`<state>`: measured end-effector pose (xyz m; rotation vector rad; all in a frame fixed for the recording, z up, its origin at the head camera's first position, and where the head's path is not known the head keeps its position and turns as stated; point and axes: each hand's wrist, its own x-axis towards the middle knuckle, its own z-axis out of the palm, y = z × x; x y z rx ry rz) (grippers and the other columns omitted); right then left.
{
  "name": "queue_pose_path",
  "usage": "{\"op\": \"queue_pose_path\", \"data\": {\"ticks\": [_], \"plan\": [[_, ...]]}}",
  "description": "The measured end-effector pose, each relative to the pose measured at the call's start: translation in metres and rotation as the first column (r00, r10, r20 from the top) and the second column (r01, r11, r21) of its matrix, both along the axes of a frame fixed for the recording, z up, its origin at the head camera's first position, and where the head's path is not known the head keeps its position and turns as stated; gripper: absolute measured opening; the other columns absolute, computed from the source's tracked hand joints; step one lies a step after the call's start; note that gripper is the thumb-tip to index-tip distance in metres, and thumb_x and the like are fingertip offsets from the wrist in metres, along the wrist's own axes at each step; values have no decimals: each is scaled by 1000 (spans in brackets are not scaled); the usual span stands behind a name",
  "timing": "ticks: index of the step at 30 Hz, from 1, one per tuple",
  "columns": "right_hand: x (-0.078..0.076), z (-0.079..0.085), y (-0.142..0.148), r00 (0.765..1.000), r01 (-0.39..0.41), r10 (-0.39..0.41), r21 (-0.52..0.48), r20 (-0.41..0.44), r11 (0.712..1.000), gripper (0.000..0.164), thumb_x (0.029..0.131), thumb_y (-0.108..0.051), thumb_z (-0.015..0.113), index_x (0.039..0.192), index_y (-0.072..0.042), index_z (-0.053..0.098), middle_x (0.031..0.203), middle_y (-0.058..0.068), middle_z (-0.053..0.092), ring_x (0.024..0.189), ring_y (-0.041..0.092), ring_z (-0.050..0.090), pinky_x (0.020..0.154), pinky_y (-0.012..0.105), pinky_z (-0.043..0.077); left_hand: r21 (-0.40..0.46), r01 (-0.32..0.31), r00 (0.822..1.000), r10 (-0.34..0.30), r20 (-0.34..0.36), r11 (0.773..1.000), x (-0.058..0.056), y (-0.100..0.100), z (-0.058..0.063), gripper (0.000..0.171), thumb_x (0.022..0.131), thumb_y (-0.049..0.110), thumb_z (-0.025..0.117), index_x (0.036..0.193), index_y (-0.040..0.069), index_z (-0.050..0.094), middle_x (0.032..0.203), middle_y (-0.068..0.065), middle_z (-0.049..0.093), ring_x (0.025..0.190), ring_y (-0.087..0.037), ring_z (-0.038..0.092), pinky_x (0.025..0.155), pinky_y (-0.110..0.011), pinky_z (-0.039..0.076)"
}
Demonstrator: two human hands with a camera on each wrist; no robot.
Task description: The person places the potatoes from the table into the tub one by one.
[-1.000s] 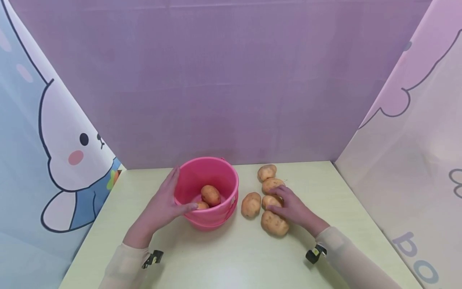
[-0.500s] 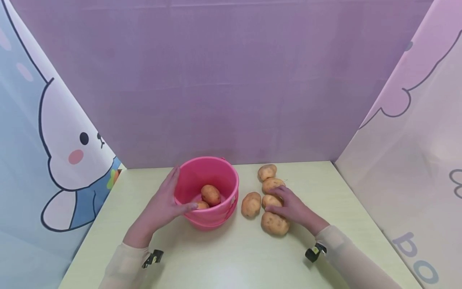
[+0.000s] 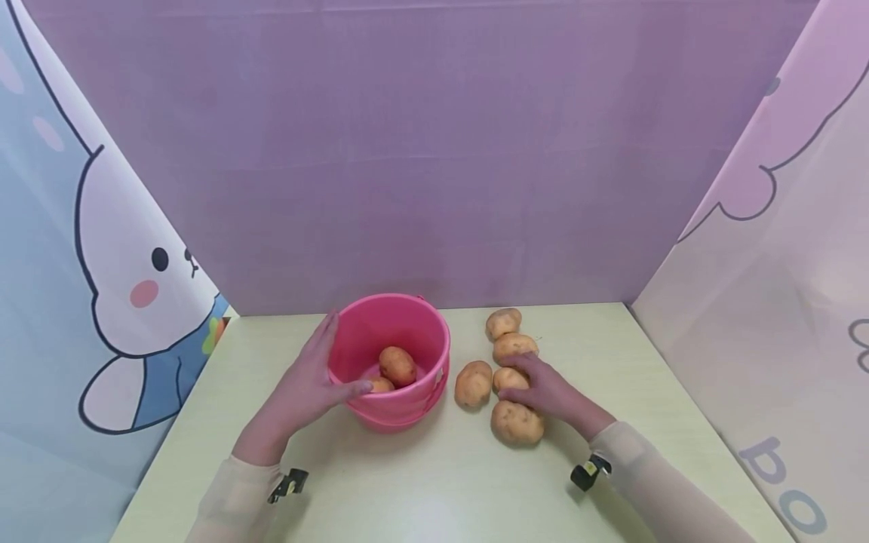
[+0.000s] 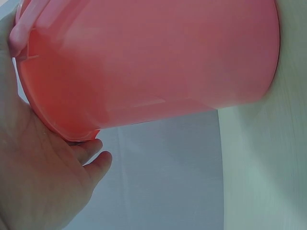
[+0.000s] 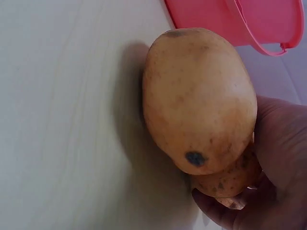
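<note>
A pink bucket (image 3: 397,411) stands upright on the table. My left hand (image 3: 305,392) holds its rim at the near left, the thumb lying across the front edge. Inside the bucket lie two potatoes, one in full view (image 3: 397,366) and one (image 3: 381,385) partly hidden by the rim and thumb. To the right, my right hand (image 3: 546,388) grips a potato (image 3: 509,378) in a row of potatoes, thumb and fingers on opposite sides of it. In the right wrist view a large potato (image 5: 199,100) stands in front and covers much of the gripped potato (image 5: 225,183).
The row's near potato (image 3: 518,422) lies beside my right thumb. Two more potatoes, the farthest (image 3: 503,323) and its neighbour (image 3: 514,348), lie beyond my fingers. Another potato (image 3: 473,385) sits between row and bucket. A purple backdrop (image 3: 434,166) rises behind the table (image 3: 407,490), with printed side panels.
Both hands, the bucket and the potatoes keep their places. My right hand and wrist have shifted only very slightly.
</note>
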<state>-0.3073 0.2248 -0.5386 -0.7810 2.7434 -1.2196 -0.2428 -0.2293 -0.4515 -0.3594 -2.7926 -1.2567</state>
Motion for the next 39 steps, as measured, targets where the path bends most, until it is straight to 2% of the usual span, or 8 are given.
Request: {"op": "queue_pose_path", "data": {"ticks": [6, 13, 19, 23, 32, 35, 39], "plan": [[0, -2, 0, 1000, 5, -5, 2, 10, 1000, 62, 96, -22, 89, 149, 0, 64, 149, 16, 66, 132, 36, 63, 111, 59, 51, -4, 2, 1000, -2, -9, 1000, 0, 0, -1, 136, 80, 67, 92, 180, 25, 9, 185, -7, 11, 164, -47, 22, 99, -64, 62], [0, -4, 1, 1000, 9, -9, 4, -8, 1000, 60, 97, -24, 89, 147, -2, 66, 146, 14, 65, 126, 33, 64, 106, 57, 53, 10, 7, 1000, -7, -18, 1000, -2, 0, -1, 135, 80, 66, 92, 180, 32, 8, 184, -6, 13, 163, -45, 24, 98, -63, 63], [0, -5, 1, 1000, 18, -18, -23, -15, 1000, 62, 96, -27, 89, 148, -4, 66, 149, 17, 64, 128, 34, 64, 107, 58, 52, -1, 14, 1000, -14, -21, 1000, -2, -1, -1, 135, 82, 67, 91, 180, 28, 8, 185, -7, 12, 163, -47, 23, 100, -65, 61], [-1, -5, 1, 999, 26, -27, -31, -41, 999, 60, 95, -31, 88, 146, -5, 68, 146, 18, 64, 122, 30, 65, 104, 55, 55, 0, 11, 1000, -11, -15, 1000, -2, 0, -1, 136, 81, 66, 92, 180, 25, 9, 184, -7, 12, 163, -46, 24, 99, -64, 62], [-2, -2, -1, 997, 38, -41, -57, -59, 998, 53, 94, -30, 89, 140, -9, 73, 128, 3, 66, 108, 20, 66, 99, 46, 57, 10, 2, 1000, -2, 3, 1000, -1, 1, 0, 138, 79, 66, 93, 180, 27, 8, 184, -7, 13, 163, -46, 24, 98, -63, 63], [-2, 0, -2, 998, 42, -46, -72, -48, 997, 50, 94, -30, 89, 138, -12, 75, 130, 3, 68, 109, 19, 66, 100, 45, 57, 11, -1, 1000, 1, 9, 1000, -1, 1, 1, 139, 78, 67, 94, 180, 27, 8, 184, -6, 13, 163, -46, 24, 98, -63, 63], [-3, 1, -1, 998, 32, -36, -88, -49, 996, 51, 95, -30, 88, 141, -12, 74, 139, 10, 68, 118, 21, 66, 103, 48, 56, 7, -3, 1000, 3, 7, 1000, -2, 1, 0, 140, 77, 69, 93, 180, 25, 9, 184, -6, 13, 163, -45, 25, 98, -63, 62]]}}
